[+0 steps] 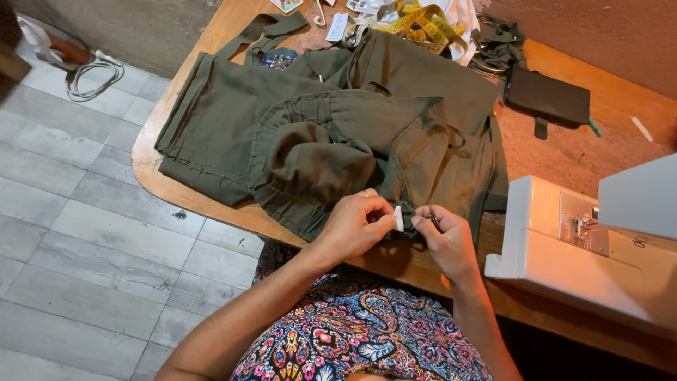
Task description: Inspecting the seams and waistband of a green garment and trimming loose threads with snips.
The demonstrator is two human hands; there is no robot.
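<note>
An olive-green garment [331, 134] lies spread over a wooden table [151, 166]. At its near edge my left hand [352, 226] pinches the cloth together with a small white tag [399, 219]; a ring sits on one finger. My right hand [444, 243] is right beside it, fingers closed on the same bit of cloth and on a small metal tool, seemingly small scissors or a seam ripper [434, 221]. The two hands almost touch.
A white sewing machine [564, 247] stands at the right. A yellow measuring tape [423, 21], a black pouch [549, 99] and sewing bits lie at the table's far end. Grey tiled floor [77, 233] with a white cable [92, 74] is at the left.
</note>
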